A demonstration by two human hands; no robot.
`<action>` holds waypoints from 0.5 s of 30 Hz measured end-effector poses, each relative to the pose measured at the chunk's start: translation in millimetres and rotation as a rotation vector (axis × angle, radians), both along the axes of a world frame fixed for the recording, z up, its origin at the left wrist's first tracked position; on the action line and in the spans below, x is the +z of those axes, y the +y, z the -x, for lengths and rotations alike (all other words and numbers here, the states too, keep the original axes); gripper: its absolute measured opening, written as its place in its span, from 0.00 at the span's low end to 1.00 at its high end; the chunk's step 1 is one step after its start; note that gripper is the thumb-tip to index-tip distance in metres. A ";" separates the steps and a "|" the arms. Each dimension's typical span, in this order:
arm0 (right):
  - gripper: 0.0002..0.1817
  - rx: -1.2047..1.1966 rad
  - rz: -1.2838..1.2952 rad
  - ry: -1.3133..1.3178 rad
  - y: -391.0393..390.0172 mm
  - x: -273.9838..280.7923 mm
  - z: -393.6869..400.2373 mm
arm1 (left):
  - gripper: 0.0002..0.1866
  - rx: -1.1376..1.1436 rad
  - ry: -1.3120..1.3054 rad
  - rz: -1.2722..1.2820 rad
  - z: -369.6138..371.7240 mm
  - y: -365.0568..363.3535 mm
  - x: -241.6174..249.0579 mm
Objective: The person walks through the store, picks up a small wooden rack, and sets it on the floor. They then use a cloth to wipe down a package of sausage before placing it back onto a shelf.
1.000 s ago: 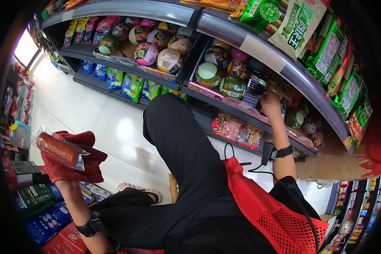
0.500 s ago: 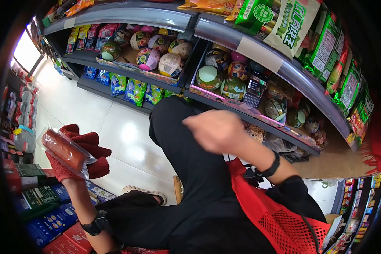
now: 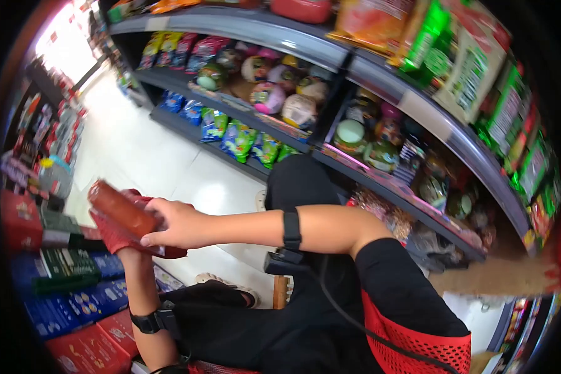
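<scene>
A reddish-brown sausage-shaped packet lies across a red cloth or glove at the left. My left hand is covered by that red fabric and supports the packet from below, its fingers hidden. Reaching across from the right, my right hand closes its thumb and fingers on the packet's lower right end. Both forearms wear black straps.
A curved shelf with snack bags and round toy balls runs across the top and right. Stacked blue boxes and red boxes stand at lower left. A wooden stool leg shows below centre.
My right hand has moved left from above my knee and taken hold of the packet's end. The whole view has shifted, with the shelves now farther right and lower.
</scene>
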State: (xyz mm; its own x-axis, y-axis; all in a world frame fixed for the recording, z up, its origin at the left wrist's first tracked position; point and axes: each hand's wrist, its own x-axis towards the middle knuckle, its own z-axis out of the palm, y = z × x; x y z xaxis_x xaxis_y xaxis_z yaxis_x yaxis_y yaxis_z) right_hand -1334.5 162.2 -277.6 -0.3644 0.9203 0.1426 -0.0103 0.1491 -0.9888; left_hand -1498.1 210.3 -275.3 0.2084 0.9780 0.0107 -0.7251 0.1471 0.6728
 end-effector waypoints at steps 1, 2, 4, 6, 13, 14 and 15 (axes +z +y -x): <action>0.36 0.017 0.004 0.002 2.6 -6.8 3.0 | 0.23 0.076 0.074 -0.021 10.5 0.1 -3.4; 0.35 0.033 0.009 0.010 3.8 -13.4 6.9 | 0.22 0.151 0.155 -0.036 20.4 1.7 -12.8; 0.33 0.062 0.074 -0.031 -3.3 -1.2 3.4 | 0.18 0.283 0.317 -0.059 32.2 7.8 -37.7; 0.31 0.063 0.132 -0.001 -8.2 -1.5 0.6 | 0.15 0.382 0.462 -0.078 34.0 13.7 -51.0; 0.30 -0.069 0.028 -0.073 -5.7 -13.8 -7.3 | 0.20 0.286 0.552 -0.292 15.7 2.5 -35.1; 0.30 -0.042 0.046 -0.068 -7.6 -12.8 -7.9 | 0.21 0.223 0.482 -0.305 10.4 -3.1 -29.2; 0.30 -0.015 0.062 -0.063 -9.9 -12.1 -8.1 | 0.19 0.136 0.364 -0.284 6.1 -14.7 -16.9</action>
State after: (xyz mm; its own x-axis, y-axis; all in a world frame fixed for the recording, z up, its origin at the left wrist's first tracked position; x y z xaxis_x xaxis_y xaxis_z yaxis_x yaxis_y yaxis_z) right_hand -1326.4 152.3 -289.7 -0.3572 0.9320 0.0621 0.0536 0.0868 -0.9948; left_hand -1504.2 195.7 -292.1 0.1190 0.9655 0.2315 -0.4347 -0.1590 0.8864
